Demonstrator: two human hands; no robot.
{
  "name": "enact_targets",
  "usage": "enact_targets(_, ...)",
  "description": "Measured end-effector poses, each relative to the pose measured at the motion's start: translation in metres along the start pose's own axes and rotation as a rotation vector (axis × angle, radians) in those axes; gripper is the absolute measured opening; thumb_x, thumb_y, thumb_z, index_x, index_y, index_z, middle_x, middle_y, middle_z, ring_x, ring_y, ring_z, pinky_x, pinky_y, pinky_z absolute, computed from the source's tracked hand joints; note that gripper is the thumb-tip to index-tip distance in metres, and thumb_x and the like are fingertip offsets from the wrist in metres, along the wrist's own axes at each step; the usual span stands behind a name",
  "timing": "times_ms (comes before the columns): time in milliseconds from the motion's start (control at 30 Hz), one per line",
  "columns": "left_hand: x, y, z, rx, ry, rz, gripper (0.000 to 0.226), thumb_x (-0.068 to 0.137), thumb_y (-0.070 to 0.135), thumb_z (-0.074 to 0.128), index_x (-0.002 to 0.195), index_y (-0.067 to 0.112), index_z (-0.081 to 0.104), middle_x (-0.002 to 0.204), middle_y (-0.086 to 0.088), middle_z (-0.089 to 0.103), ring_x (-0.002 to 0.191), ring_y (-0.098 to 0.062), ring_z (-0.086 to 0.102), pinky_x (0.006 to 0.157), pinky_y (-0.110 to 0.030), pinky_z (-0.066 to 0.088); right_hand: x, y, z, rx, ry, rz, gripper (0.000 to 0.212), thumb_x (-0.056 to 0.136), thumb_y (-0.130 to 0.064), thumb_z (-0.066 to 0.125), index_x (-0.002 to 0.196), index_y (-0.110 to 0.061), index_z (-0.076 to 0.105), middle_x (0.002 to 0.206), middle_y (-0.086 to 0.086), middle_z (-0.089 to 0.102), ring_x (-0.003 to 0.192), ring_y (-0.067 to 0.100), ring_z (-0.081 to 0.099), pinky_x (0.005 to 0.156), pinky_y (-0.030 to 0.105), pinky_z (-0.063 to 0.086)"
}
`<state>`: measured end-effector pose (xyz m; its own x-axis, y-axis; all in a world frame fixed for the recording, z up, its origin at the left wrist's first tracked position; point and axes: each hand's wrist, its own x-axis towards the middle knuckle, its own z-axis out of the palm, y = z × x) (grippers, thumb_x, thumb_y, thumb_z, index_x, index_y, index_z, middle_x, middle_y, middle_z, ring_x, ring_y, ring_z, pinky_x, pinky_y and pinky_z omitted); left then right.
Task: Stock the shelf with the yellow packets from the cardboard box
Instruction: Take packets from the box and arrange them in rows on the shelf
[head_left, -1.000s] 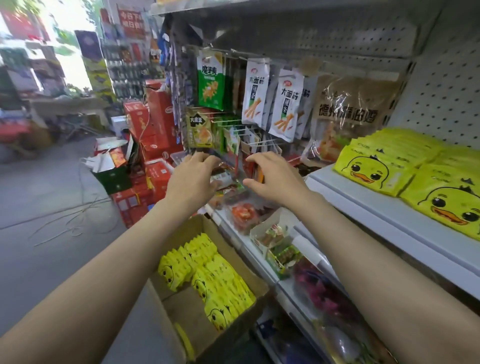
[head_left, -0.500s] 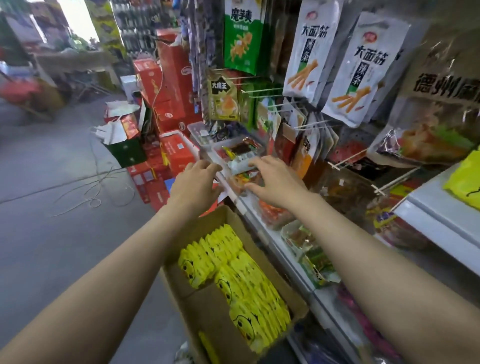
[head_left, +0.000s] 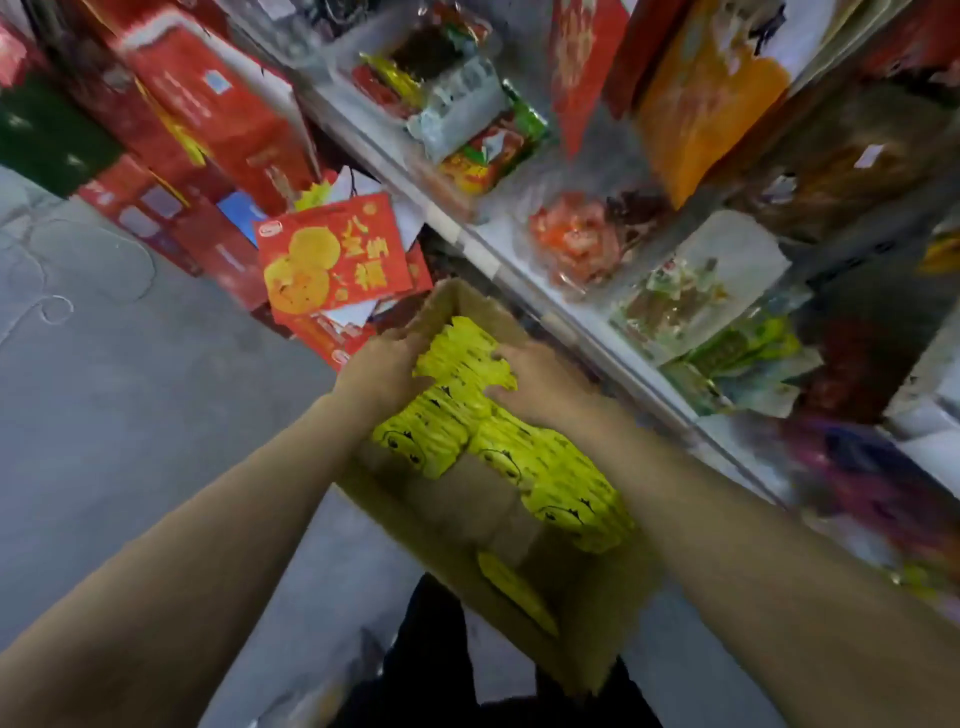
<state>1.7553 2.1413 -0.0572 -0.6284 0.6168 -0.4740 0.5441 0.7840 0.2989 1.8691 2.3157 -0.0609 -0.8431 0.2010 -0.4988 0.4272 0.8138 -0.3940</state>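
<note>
Hands meet inside the box (head_left: 597, 618) at its far end: left hand (head_left: 387, 371) and right hand (head_left: 535, 382) each curl around opposite sides of one bunch of packets (head_left: 462, 358). More packets fill the box's shelf-side (head_left: 519, 270) wall.

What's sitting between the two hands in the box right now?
In the head view, a bunch of yellow packets fills the gap between the left hand and the right hand, at the far end of the cardboard box; both hands grip it.
</note>
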Motion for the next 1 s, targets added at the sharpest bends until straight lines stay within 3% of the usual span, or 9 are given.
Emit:
enact_targets(200, 0.029, -0.062, 0.091, -0.160, -0.252, -0.047, 0.050, 0.085, 0.035, 0.070, 0.131, 0.020, 0.057, 0.128, -0.016, 0.061, 0.116, -0.036, 0.057, 0.098, -0.046, 0.046, 0.038, 0.017, 0.097, 0.125, -0.212, 0.160, 0.045, 0.087, -0.040, 0.069, 0.127, -0.023, 0.059, 0.127, 0.008, 0.061, 0.117, 0.029, 0.057, 0.087, 0.036, 0.050)
enact_targets(367, 0.024, -0.093, 0.127, -0.229, -0.276, -0.092, 0.054, 0.085, 0.031, 0.072, 0.133, 0.014, 0.054, 0.131, -0.018, 0.057, 0.120, -0.037, 0.053, 0.100, -0.044, 0.044, 0.067, 0.004, 0.148, 0.258, -0.305, 0.161, 0.038, 0.085, -0.032, 0.075, 0.121, -0.021, 0.067, 0.120, 0.006, 0.067, 0.110, 0.026, 0.062, 0.088, 0.035, 0.050)
enact_targets(533, 0.021, -0.102, 0.135, -0.310, -0.218, -0.067, 0.065, 0.081, 0.026, 0.076, 0.139, 0.014, 0.048, 0.140, -0.014, 0.049, 0.127, -0.034, 0.048, 0.105, -0.043, 0.040, 0.085, -0.006, 0.186, 0.183, -0.224, 0.208, 0.051, 0.085, -0.041, 0.072, 0.132, -0.028, 0.058, 0.129, 0.002, 0.061, 0.120, 0.026, 0.057, 0.084, 0.030, 0.045)
enact_targets(733, 0.027, -0.106, 0.141, -0.351, -0.243, -0.092, 0.073, 0.081, 0.030, 0.076, 0.144, 0.018, 0.042, 0.144, -0.007, 0.047, 0.130, -0.027, 0.046, 0.104, -0.037, 0.038, 0.091, -0.010, 0.202, 0.136, -0.151, 0.247, 0.024, 0.088, -0.030, 0.071, 0.109, -0.019, 0.069, 0.113, 0.012, 0.064, 0.108, 0.032, 0.061, 0.077, 0.032, 0.045)
enact_targets(867, 0.032, -0.109, 0.147, -0.350, -0.290, -0.141, 0.074, 0.083, 0.033, 0.074, 0.146, 0.020, 0.038, 0.147, -0.006, 0.044, 0.134, -0.027, 0.042, 0.105, -0.036, 0.035, 0.086, 0.006, 0.196, 0.440, -0.113, 0.345, 0.015, 0.088, -0.025, 0.070, 0.098, -0.014, 0.070, 0.103, 0.007, 0.070, 0.096, 0.024, 0.064, 0.071, 0.027, 0.043)
enact_targets(1000, 0.038, -0.108, 0.156, -0.343, -0.343, -0.148, 0.079, 0.082, 0.033, 0.075, 0.149, 0.022, 0.034, 0.157, -0.007, 0.027, 0.147, -0.022, 0.017, 0.114, -0.036, 0.023, 0.074, 0.040, 0.173, 0.708, -0.065, 0.425, 0.018, 0.093, -0.015, 0.063, 0.109, -0.006, 0.063, 0.100, 0.008, 0.060, 0.089, 0.017, 0.053, 0.060, 0.026, 0.032)
